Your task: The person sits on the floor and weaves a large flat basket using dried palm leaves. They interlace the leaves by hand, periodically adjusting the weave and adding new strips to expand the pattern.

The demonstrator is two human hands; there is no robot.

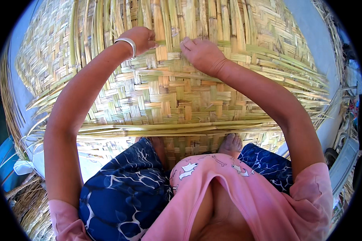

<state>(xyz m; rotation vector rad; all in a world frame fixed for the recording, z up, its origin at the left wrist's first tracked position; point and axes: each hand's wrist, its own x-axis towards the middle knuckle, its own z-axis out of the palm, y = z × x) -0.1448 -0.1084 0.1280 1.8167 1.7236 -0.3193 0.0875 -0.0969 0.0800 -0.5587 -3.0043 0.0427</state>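
A large mat of woven split-cane strips (177, 96), pale green and tan, spreads out before me. Over its far half, lengthwise strips (203, 20) lie loose, side by side. My left hand (140, 39), with a silver bangle (127, 42) at its wrist, is closed, its fingers curled and thumb pinching at a greenish crosswise strip (161, 42). Just to the right, my right hand (202, 54) is closed too, fingertips pressed together on a strip at the weaving line. Exactly how each strip sits under the fingertips is partly hidden.
A bundle of long strips (181, 129) lies across the mat near my bare feet (231, 143). Loose strip ends (309, 80) fan out at the right side. Dry stalks (36, 209) lie at lower left beside a blue object (4, 160). A grey plastic piece (344, 166) stands at right.
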